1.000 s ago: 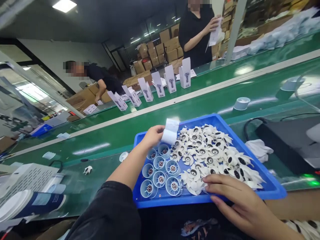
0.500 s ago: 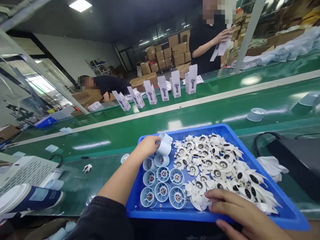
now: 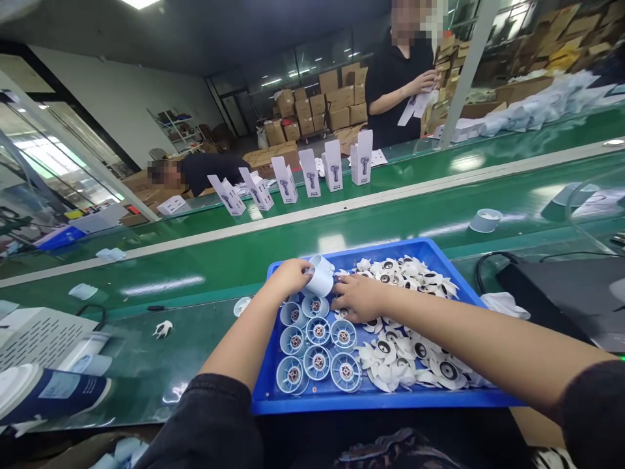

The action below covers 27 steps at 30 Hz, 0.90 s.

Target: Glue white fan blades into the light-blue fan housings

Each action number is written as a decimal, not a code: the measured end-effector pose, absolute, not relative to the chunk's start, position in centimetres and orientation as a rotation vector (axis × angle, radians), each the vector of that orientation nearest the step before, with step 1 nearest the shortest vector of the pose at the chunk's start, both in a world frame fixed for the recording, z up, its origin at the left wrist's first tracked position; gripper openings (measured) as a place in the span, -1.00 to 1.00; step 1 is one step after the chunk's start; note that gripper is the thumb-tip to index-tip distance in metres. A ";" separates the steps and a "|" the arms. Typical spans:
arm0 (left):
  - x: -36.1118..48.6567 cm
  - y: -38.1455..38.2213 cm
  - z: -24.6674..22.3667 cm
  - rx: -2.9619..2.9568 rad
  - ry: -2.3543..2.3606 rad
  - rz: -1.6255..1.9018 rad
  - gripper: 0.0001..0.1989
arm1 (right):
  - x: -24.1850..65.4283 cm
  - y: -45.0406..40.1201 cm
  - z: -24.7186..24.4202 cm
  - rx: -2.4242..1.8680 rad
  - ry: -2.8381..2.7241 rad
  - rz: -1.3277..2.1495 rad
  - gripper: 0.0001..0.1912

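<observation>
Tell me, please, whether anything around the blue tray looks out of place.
Yes: one white fan wheel lies alone on the green bench, left of the blue tray, while other fan wheels are heaped inside it. A light-blue round part also sits outside the tray's left side, apart from similar-looking parts grouped inside.

Black sleeves [image 3: 209, 420], bare fingers [image 3: 346, 301], dark clothing [image 3: 398, 449] (partly patterned)
</observation>
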<state>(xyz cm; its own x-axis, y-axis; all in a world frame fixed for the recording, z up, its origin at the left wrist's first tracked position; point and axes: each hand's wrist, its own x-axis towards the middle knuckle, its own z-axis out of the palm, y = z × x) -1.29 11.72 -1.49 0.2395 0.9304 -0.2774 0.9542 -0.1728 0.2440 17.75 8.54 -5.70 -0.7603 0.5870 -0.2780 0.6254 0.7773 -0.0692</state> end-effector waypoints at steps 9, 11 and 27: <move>2.2 11.4 -2.0 2.323 1.705 -0.366 -0.77 | 23.5 6.1 -5.6 1.138 2.748 -0.101 -0.64; 3.0 11.1 -2.1 2.346 1.720 -0.425 -0.77 | 23.8 5.8 -5.6 1.221 2.737 -0.084 -0.66; 3.7 10.4 -2.4 2.376 1.833 -0.474 -0.78 | 21.1 8.4 -6.6 1.343 2.737 -0.199 -0.65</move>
